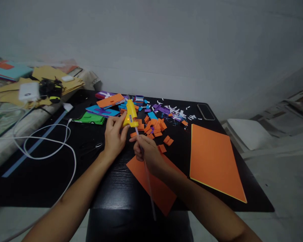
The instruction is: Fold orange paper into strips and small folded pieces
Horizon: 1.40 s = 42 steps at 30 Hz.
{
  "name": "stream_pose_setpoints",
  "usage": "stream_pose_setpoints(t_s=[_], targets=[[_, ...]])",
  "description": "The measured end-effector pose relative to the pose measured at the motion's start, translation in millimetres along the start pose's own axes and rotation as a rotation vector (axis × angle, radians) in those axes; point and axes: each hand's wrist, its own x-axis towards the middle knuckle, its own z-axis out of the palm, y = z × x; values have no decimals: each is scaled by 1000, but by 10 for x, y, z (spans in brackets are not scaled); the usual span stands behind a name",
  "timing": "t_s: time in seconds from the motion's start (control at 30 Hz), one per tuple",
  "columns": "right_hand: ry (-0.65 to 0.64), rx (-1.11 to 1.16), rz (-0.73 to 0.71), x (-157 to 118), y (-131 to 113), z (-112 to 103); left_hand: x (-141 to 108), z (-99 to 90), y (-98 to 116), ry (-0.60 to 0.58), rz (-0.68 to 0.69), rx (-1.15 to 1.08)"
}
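My left hand (115, 136) is closed round the handle of a yellow glue gun (131, 116), whose nozzle points away from me. In my right hand (149, 153) is a long, thin, translucent glue stick (148, 181). Its upper end meets the back of the glue gun, and its lower end hangs over an orange sheet (156, 185) near the table's front edge. Small folded orange pieces (154, 127) lie scattered just beyond my hands.
On the black table (113, 191) are a stack of orange sheets (214, 158), a phone (205, 112), paper scraps (175, 112), green pieces (91, 118), pliers (91, 146) and orange envelopes (111, 101). A white cable (74, 164) loops across the left side.
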Motion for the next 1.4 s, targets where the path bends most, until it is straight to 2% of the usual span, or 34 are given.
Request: stream_pose_setpoints(t_s=[0.13,0.3,0.5,0.77,0.93,1.1,1.3,1.4], targets=[[18,29,-2,18,-14,5,-28,20,14,-43,34,-18],[1,140,80,28,-77,-7,-45,48,24,-54,36,-30],[-26,164,148,4,-175,-12,-41,60,15,-83,35,-65],[-131,171,186,39,-245,-63,-71,93,7,-411,-105,-253],[-238,30,151,-79,-245,-138,-19,93,18,-425,-155,-247],[-231,-243,46,-202,-383,-426,10,59,46,-461,-273,-244],[31,-528,-203,-54,-674,-1018,65,16,28,-467,-532,-420],[35,-790,-305,-16,-661,-1198,85,-4,13,-502,-630,-499]])
